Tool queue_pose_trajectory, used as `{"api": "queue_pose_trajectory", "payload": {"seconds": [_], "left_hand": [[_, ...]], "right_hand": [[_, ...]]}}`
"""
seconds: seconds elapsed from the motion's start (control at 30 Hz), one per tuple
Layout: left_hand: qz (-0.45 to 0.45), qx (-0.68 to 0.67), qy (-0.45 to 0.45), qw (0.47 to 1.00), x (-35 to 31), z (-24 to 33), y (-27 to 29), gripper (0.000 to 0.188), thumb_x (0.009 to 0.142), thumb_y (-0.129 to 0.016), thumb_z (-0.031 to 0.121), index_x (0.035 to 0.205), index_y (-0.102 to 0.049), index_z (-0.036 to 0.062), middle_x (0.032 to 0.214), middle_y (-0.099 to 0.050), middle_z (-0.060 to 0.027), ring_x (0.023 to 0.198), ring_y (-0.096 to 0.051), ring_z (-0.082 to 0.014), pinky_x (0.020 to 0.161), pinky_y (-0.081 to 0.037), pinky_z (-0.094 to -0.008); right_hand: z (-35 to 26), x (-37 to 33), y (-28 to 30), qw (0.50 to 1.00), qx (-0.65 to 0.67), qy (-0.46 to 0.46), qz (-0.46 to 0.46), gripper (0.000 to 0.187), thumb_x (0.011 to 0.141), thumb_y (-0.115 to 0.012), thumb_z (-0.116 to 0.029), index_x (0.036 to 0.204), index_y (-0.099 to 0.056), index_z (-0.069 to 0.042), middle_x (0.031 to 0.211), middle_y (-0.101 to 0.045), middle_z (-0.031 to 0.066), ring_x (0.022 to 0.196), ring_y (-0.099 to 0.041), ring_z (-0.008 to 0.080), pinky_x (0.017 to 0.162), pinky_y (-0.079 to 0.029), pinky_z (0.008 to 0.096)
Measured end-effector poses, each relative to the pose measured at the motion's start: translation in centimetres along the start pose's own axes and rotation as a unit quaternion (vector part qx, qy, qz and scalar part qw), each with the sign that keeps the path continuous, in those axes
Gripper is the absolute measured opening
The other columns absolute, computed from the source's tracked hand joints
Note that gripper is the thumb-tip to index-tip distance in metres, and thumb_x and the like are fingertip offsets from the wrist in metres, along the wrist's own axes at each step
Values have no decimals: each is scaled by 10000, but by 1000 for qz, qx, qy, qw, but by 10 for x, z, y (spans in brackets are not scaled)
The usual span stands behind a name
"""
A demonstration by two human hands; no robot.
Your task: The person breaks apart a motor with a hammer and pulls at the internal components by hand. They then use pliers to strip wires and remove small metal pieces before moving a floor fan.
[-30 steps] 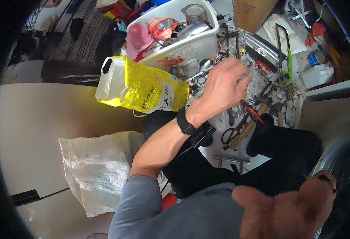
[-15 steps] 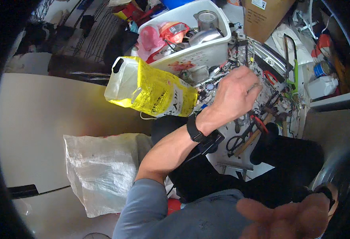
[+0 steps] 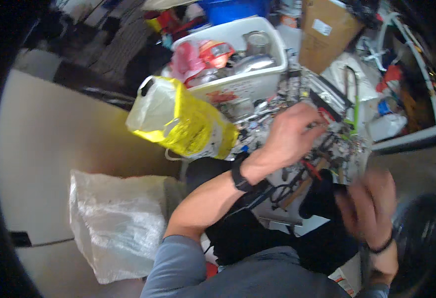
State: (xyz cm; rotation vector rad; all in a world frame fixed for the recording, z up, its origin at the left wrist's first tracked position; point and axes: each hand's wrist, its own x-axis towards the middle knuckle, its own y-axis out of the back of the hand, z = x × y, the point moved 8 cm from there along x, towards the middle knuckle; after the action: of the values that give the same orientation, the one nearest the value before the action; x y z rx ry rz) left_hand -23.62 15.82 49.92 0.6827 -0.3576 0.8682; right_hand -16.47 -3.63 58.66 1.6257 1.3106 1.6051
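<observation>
My left hand (image 3: 295, 131), with a black band on its wrist, hangs over a heap of small mixed parts (image 3: 257, 124). Its fingers are curled together; whatever they may hold is too small or hidden to make out. To the right, my right hand (image 3: 369, 206) is raised above my dark-clothed leg, its fingers smeared by motion. Between the hands lie black-handled scissors (image 3: 281, 194), a tool with a wooden handle (image 3: 297, 192) and a red-handled tool (image 3: 311, 169). A yellow bag (image 3: 190, 126) with an open mouth leans left of the heap.
Behind the heap stands a white tub (image 3: 247, 82) with a metal cup and pink and red bags. A cardboard box (image 3: 327, 37) and a green-framed hacksaw (image 3: 355, 111) are at the far right. A translucent sack (image 3: 118, 228) rests at the left by a pale cabinet (image 3: 44, 144).
My right hand has moved up and away from the lower right edge toward the heap. My left hand stays over the parts, slightly lower in the picture. The whole view has tilted a little.
</observation>
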Motion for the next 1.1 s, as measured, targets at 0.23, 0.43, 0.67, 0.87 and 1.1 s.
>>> {"api": "queue_pose_trajectory", "payload": {"seconds": [0.23, 0.43, 0.67, 0.87, 1.1], "left_hand": [[-168, -102, 175, 965, -1, -3, -29, 121, 881, -758, 88, 986, -755, 28, 947, -736, -74, 860, -684, -173, 790, -543, -313], [-166, -171, 217, 947, -2, 2, -43, 58, 868, -714, 13, 914, -746, 0, 824, -691, -12, 747, -611, -92, 669, -475, -249], [-263, -285, 174, 906, -13, 31, -93, 76, 861, -729, 51, 899, -728, -14, 773, -651, 4, 687, -555, -64, 653, -443, -228], [-276, -212, 145, 926, -13, 30, -98, 102, 866, -714, 78, 874, -730, -22, 726, -680, -18, 651, -592, -95, 629, -461, -261], [-218, -81, 97, 968, -10, -33, -113, 149, 807, -700, 83, 712, -682, -30, 653, -654, -35, 620, -569, -111, 612, -454, -294]], "right_hand": [[68, 14, -71, 985, 95, -131, -52, 639, 849, -791, -238, 1398, -512, -68, 1264, -617, 189, 1167, -613, 393, 954, -529, 475], [68, 1, -61, 989, 86, -117, 34, 347, 901, -645, -179, 1227, -600, -67, 1031, -650, 139, 956, -668, 346, 775, -552, 452], [54, -50, 19, 991, -23, -122, 57, 240, 845, -663, -101, 1058, -568, -46, 887, -590, 105, 795, -652, 337, 676, -523, 447], [22, -98, 116, 961, -179, -191, 88, 267, 775, -657, -67, 1026, -571, -42, 854, -574, 122, 799, -654, 352, 682, -551, 454], [-50, -159, 258, 897, -354, -211, 158, 461, 780, -650, -23, 1239, -631, -64, 1052, -633, 133, 943, -662, 335, 735, -581, 422]]}}
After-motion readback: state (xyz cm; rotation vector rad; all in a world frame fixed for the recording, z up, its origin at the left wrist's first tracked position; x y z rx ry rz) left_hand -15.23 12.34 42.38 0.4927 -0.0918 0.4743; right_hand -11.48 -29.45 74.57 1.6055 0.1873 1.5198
